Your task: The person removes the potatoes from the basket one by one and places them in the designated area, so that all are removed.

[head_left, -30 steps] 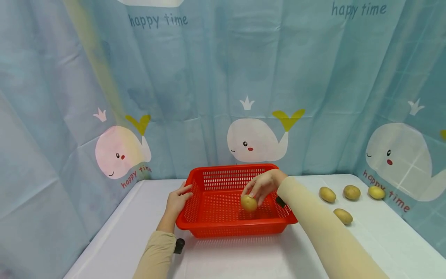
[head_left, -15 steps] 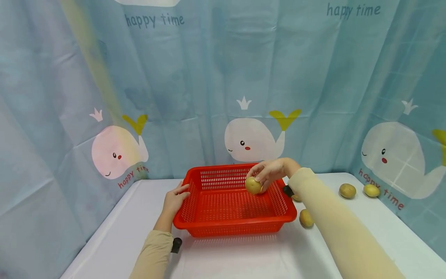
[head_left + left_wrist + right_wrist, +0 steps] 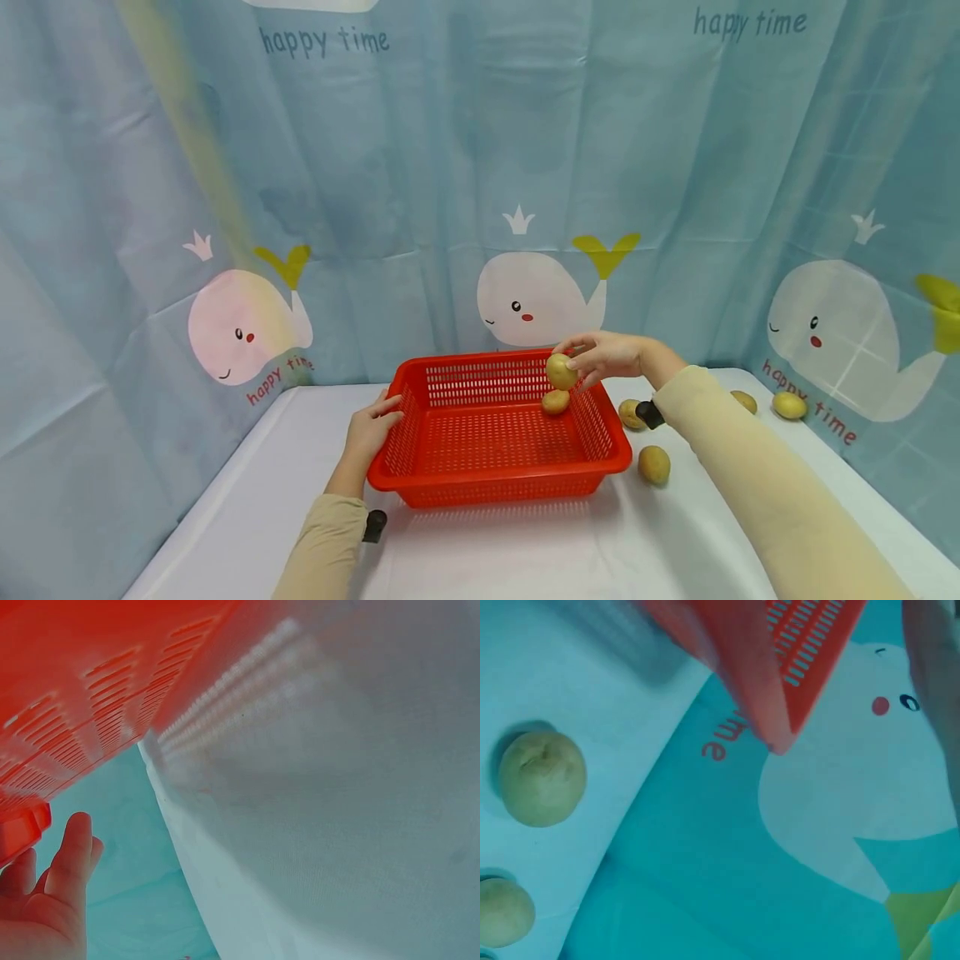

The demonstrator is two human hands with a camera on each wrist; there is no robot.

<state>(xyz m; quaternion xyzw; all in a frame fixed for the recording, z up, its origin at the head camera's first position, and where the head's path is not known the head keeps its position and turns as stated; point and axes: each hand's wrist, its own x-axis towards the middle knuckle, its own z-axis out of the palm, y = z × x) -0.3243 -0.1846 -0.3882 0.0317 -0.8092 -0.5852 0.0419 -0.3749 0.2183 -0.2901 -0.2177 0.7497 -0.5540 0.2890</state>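
Observation:
My right hand [image 3: 609, 355] pinches a potato [image 3: 561, 372] by its fingertips, high inside the right back corner of a red plastic basket [image 3: 498, 480]. Below it a second potato [image 3: 556, 402] lies in the basket. My left hand [image 3: 367, 432] rests at the basket's left rim with its fingers extended over the edge. In the left wrist view, part of that hand [image 3: 56, 900] shows beside the basket's slotted wall [image 3: 112, 694]. The right wrist view has the basket's corner [image 3: 776, 724] and two potatoes on the table; the held potato is out of that view.
Right of the basket lie a potato [image 3: 632, 414] and another potato [image 3: 655, 465]. Farther right are a potato [image 3: 743, 402] and a yellower potato [image 3: 790, 406]. My right sleeve [image 3: 757, 467] crosses over the white table [image 3: 525, 558]. A blue curtain [image 3: 420, 192] hangs behind.
My right hand has lifted the potato up and to the right from low in the basket. The potato lying in the basket has come into view. My left hand stays at the rim.

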